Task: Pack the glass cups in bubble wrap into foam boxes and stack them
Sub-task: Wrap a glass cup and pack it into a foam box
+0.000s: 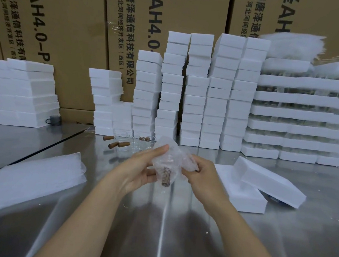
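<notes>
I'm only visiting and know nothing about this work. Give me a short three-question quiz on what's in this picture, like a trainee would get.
1. True or false: the left hand and the right hand both grip the bubble-wrapped cup above the metal table.
2. Where does the pile of white translucent sheets lie? A) left of the hands B) right of the hands C) directly under the hands
3. Fill in: the foam lid rests tilted on the open foam box to the ___ of the hands.
Key: 1 true; 2 A; 3 right.
</notes>
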Demonstrator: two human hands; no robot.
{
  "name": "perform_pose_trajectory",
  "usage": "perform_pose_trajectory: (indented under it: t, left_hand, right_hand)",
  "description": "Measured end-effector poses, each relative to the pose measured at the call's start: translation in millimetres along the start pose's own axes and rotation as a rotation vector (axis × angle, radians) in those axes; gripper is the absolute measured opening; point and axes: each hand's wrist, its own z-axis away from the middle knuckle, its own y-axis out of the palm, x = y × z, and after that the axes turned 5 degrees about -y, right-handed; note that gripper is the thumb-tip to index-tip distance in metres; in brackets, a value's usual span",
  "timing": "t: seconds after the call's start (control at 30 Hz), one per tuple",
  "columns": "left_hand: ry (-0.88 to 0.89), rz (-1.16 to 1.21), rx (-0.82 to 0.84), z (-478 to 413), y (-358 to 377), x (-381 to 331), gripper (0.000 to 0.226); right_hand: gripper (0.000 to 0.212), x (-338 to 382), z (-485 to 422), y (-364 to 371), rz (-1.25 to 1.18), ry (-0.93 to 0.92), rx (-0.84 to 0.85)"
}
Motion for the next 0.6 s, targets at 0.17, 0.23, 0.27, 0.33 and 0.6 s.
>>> perform_pose_trajectory:
  t: [0.17, 0.23, 0.27, 0.33, 0.6]
  left_hand:
    - [0.015, -0.2, 0.05, 3.4, -1.4, 6.6, 0.062]
    - [0.029, -0.223, 0.045, 3.1, -3.0, 8.3, 0.065]
    - [0.042, -0.223, 0.037, 2.2, -4.0, 8.5, 0.066]
    - [0.06, -0.198, 0.021, 0.5, -5.3, 7.9, 0.068]
    - [0.121, -0.183, 0.097, 0.1, -2.5, 8.8, 0.059]
  right_hand:
    - [0.032, 1.1, 4.1, 2.6, 0.047, 0.03, 0.139]
    - [0.028, 1.3, 1.6, 2.6, -0.053, 0.178, 0.153]
    - [0.026, 1.1, -0.5, 2.8, -0.137, 0.247, 0.15]
    - [0.025, 0.6, -4.3, 3.3, -0.312, 0.333, 0.056]
    - [0.02, -2.6, -2.5, -2.4, -0.249, 0.265, -0.218]
